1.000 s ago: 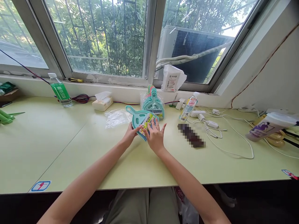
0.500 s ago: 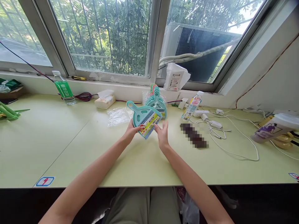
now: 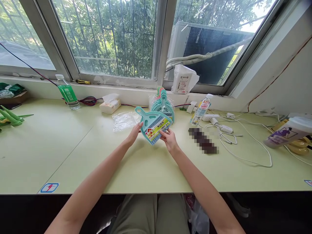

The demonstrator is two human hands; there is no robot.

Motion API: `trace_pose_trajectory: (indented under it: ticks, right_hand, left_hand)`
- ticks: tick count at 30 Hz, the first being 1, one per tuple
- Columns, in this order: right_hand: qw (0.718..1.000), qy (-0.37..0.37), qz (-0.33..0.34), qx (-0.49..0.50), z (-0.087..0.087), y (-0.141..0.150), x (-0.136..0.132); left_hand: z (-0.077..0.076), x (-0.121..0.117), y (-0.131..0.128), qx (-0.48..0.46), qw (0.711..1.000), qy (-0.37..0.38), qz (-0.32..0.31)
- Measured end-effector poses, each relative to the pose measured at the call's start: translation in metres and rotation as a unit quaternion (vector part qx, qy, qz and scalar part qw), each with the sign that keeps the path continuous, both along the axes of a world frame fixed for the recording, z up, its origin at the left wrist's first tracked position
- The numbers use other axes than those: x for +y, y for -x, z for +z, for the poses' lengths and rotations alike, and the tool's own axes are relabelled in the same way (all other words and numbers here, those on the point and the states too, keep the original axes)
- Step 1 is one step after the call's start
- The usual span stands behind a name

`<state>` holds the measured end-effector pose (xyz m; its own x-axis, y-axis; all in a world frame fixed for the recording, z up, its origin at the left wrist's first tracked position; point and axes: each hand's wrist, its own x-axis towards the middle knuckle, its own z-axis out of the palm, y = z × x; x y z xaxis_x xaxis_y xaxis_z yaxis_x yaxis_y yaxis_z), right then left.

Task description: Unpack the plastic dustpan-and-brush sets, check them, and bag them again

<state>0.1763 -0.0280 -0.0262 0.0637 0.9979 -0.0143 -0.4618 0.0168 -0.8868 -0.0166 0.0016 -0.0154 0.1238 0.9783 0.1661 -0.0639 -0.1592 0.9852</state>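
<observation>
A teal mini dustpan and brush set (image 3: pixel 152 121) is held up over the table, tilted, its looped handle toward the upper left. A yellow printed label covers its front, with blue bristles along the lower edge. My left hand (image 3: pixel 134 134) grips its left side, fingers partly hidden behind it. My right hand (image 3: pixel 169 139) is closed on the lower right edge, thumb on the label. Just behind stands a stack of similar dustpans (image 3: pixel 162 100) in clear wrapping, handles upward in teal, red and green. A crumpled clear plastic bag (image 3: pixel 125 121) lies left of it.
A tissue pack (image 3: pixel 110 104), a green-labelled bottle (image 3: pixel 68 92) and coiled cable (image 3: pixel 89 101) sit at the back left. On the right are another bottle (image 3: pixel 201 110), a blurred dark object (image 3: pixel 203 141), white cables (image 3: pixel 246 157) and a lidded cup (image 3: pixel 285 133).
The dustpan set has shifted slightly right and turned its label more toward me. My right hand, fingers spread before, has closed on its lower right edge.
</observation>
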Motion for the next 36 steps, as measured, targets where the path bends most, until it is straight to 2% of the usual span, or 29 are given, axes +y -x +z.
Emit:
trace_pose_trajectory:
  ticks: [2,4,6,9,11,13,15,20,25,30,33,36]
  right_hand:
    - [1.000,-0.005,-0.004,-0.004,-0.001,-0.001,0.000]
    - [1.000,-0.003,-0.006,-0.008,-0.002,-0.002,0.000]
    - [1.000,0.001,-0.009,-0.013,-0.003,-0.002,0.000]
    - [1.000,0.010,-0.016,-0.016,-0.005,-0.003,0.000]
    - [0.999,0.022,-0.023,-0.017,-0.005,-0.004,0.000]
    - [0.999,0.030,-0.027,-0.023,-0.006,-0.005,0.001]
    - [0.998,0.037,-0.026,-0.032,-0.007,-0.006,0.002]
    - [0.996,0.071,-0.002,-0.051,-0.008,-0.004,0.002]
    - [0.993,0.095,-0.003,-0.067,-0.006,-0.003,0.002]
    - [0.994,0.085,-0.012,-0.066,-0.005,-0.005,0.003]
    - [0.996,0.058,0.007,-0.061,-0.002,-0.004,0.001]
    - [0.998,0.020,0.032,-0.057,0.001,-0.001,-0.001]
  left_hand:
    - [-0.008,0.013,0.013,0.093,0.987,-0.069,0.109]
    - [-0.015,0.023,0.027,0.220,0.951,-0.140,0.169]
    - [-0.019,0.028,0.039,0.348,0.912,-0.152,0.155]
    - [-0.018,0.029,0.049,0.490,0.852,-0.112,0.145]
    - [-0.013,0.026,0.051,0.532,0.821,-0.091,0.186]
    - [-0.010,0.024,0.051,0.546,0.803,-0.089,0.224]
    - [-0.010,0.023,0.052,0.553,0.795,-0.098,0.229]
    - [-0.013,0.024,0.053,0.566,0.800,-0.071,0.187]
    - [-0.005,0.023,0.054,0.569,0.785,-0.060,0.238]
    - [0.001,0.020,0.053,0.492,0.796,-0.124,0.331]
    - [0.003,0.014,0.045,0.470,0.806,-0.169,0.318]
    - [0.002,0.008,0.034,0.477,0.803,-0.210,0.288]
